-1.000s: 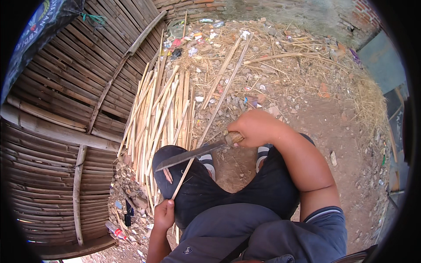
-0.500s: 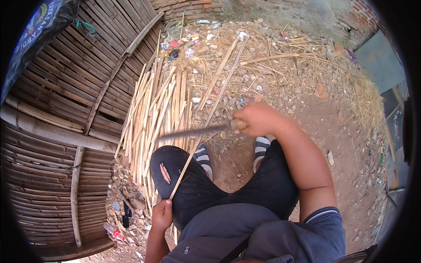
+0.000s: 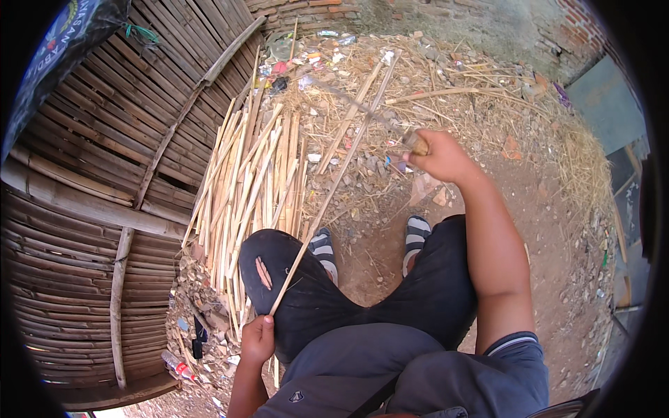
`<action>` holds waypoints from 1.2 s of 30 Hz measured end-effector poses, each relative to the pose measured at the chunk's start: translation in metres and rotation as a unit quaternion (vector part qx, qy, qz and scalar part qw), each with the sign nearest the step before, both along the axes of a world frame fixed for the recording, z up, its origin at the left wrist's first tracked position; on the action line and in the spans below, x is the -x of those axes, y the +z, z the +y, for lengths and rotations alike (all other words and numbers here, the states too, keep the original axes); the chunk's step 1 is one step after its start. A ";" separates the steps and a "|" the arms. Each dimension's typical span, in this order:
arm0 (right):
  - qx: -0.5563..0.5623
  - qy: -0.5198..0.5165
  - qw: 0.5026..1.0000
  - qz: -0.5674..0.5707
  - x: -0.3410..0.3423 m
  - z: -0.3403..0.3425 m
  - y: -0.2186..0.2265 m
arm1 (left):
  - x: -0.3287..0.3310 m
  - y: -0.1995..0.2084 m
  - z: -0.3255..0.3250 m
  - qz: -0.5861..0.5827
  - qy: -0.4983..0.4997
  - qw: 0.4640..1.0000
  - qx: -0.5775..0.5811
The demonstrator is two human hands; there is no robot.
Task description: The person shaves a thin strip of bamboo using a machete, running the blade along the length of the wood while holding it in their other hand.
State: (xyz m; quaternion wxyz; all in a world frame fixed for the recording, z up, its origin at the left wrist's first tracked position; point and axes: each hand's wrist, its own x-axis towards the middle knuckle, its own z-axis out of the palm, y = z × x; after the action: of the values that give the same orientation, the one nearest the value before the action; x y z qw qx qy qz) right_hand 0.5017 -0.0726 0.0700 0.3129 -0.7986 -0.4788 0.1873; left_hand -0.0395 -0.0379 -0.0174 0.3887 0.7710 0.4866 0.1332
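Observation:
My left hand (image 3: 258,339) is closed around the near end of a long, thin bamboo strip (image 3: 295,262). The strip slants across my left knee and runs away from me over the ground. Farther out and to the right, my right hand (image 3: 444,157) grips the wooden handle of a machete (image 3: 416,143). Its blade, smeared by motion, points to the far left, raised above the far part of the strip. Beside my left leg lies a pile of split bamboo strips (image 3: 261,181).
A bamboo slat wall (image 3: 77,188) stands along the left, and a brick wall (image 3: 418,24) closes the far side. Straw, rubble and litter cover the ground ahead. A plastic bottle (image 3: 178,365) lies at the lower left. Grey panels (image 3: 605,104) stand at the right.
My right hand has moved away from me and to the right. The machete blade, earlier across the strip near my knee, has swung up toward the far side. My left hand stays put.

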 end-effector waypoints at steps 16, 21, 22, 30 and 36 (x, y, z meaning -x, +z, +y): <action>-0.035 -0.006 0.999 -0.026 -0.019 0.005 -0.012 | -0.002 0.003 -0.004 0.020 0.003 0.999 -0.029; -0.006 0.034 0.999 -0.012 -0.005 -0.001 -0.008 | 0.001 -0.001 0.002 -0.011 -0.009 1.000 0.008; 0.011 0.088 0.995 -0.046 0.008 0.003 -0.008 | 0.003 -0.001 0.003 -0.015 -0.009 1.000 0.015; 0.074 0.309 0.933 -0.167 0.073 0.005 0.011 | 0.003 0.004 0.001 -0.014 -0.001 1.000 0.010; 0.009 0.010 0.999 -0.039 -0.016 0.004 -0.004 | 0.002 0.002 0.000 0.011 0.002 1.000 -0.002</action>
State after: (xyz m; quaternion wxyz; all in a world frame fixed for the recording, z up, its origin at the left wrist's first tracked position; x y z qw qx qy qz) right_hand 0.5181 -0.0686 0.0665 0.2849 -0.8034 -0.4968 0.1631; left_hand -0.0418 -0.0381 -0.0153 0.3817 0.7723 0.4918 0.1268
